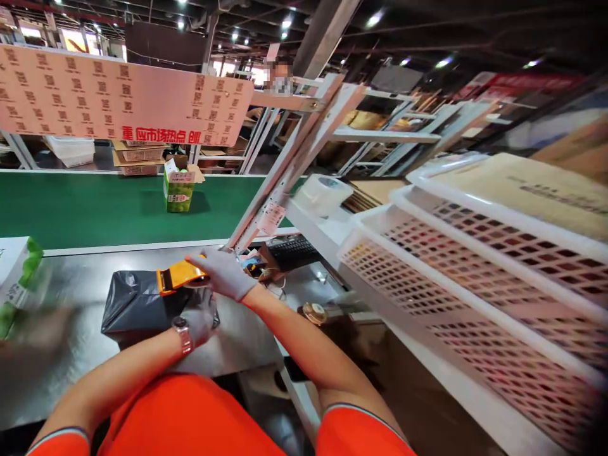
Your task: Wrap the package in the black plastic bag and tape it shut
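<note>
A dark grey plastic-wrapped parcel [135, 304] lies on the steel worktable [76, 278] in front of me. My right hand [223, 273], in a grey glove, grips an orange tape dispenser [179, 276] held over the parcel's right end. My left hand [198, 322], also gloved and with a watch at the wrist, presses on the parcel's near right corner just below the dispenser.
A green conveyor belt [85, 209] runs behind the table with a green and white carton [178, 187] on it. White perforated baskets [475, 278] fill the right side. A tape roll [323, 194], a keyboard [293, 252] and a slanted metal frame [289, 164] stand behind my hands.
</note>
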A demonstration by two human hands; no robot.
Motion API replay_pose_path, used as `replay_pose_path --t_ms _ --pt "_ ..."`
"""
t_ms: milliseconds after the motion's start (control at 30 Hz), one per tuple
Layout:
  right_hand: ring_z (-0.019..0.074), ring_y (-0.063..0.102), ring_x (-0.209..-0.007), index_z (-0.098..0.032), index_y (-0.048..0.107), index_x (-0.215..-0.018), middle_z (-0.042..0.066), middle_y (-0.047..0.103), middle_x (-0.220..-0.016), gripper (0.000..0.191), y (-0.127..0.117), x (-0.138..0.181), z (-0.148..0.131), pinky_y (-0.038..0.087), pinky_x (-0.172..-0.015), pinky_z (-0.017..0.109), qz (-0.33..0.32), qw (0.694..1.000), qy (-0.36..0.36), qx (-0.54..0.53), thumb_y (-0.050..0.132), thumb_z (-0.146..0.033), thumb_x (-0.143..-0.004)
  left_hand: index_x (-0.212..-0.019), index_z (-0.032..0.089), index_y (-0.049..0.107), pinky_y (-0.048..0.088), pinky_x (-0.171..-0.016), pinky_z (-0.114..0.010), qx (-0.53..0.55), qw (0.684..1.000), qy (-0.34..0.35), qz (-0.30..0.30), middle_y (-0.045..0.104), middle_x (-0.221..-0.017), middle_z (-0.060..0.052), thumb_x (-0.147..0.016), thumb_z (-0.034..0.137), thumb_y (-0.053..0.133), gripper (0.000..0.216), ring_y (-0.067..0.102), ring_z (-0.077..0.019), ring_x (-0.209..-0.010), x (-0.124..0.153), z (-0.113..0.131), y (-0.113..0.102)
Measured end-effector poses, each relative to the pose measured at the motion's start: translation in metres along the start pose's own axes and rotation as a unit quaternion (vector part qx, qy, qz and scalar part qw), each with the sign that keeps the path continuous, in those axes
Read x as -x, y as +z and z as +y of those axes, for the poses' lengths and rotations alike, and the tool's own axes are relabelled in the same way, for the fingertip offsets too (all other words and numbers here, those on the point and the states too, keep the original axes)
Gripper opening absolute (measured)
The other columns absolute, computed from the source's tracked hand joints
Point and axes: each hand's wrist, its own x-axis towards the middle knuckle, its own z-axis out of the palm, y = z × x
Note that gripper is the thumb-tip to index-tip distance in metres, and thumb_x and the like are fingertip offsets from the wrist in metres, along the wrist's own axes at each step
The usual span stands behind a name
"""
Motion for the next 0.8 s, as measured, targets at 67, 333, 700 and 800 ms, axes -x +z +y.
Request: replay_pose_path --t_ms 67,333,700,800 --pt "0.0293 0.071 -0.110 -0.026 0.070 -0.159 0.017 0.074 -0.130 0.065 0.021 0.045 0.044 0.054 -0.091 0.035 0.043 0.997 0.053 -0.029 0.083 -0.049 -0.099 -0.162 0.003 0.065 0.053 -0.129 -0.063 -0.020 0.999 -0.037 -0.015 0.064 -0.165 -0.036 -0.099 0.029 0.077 0.069 0.062 -0.0482 -0.156 0.024 -0.021 0.005" --pt "0.0344 0.074 -0.118 -0.019 0.080 -0.135 0.015 0.078 -0.127 0.079 0.208 0.173 0.110 0.062 -0.109 0.052 0.181 0.842 0.316 -0.399 0.062 -0.020 -0.058 -0.148 0.015 0.073 0.061 -0.124 -0.055 -0.032 0.997 0.018 0.067 0.078 -0.152 -0.021 -0.102 0.015 0.066 0.046 0.073 -0.0344 -0.146 0.115 -0.044 -0.004" --pt "0.0373 0.078 -0.107 -0.031 0.080 -0.121 0.009 0.085 -0.119 0.072 0.298 0.112 0.040 0.062 -0.107 0.059 0.265 0.589 0.405 -0.647 0.063 -0.031 -0.051 -0.180 0.015 0.033 0.055 -0.124 -0.073 -0.120 0.979 -0.128 0.106 0.051 -0.178 -0.030 -0.082 0.043 0.082 0.113 0.040 -0.0562 -0.170 0.212 -0.208 -0.018" --pt "0.0348 0.077 -0.108 -0.029 0.080 -0.119 0.007 0.084 -0.112 0.068 0.287 0.099 0.054 0.060 -0.113 0.059 0.236 0.617 0.408 -0.630 0.063 -0.031 -0.053 -0.171 0.014 0.050 0.058 -0.124 -0.067 -0.081 0.984 -0.126 0.100 0.059 -0.174 -0.027 -0.084 0.049 0.083 0.099 0.051 -0.0514 -0.166 0.186 -0.225 -0.029"
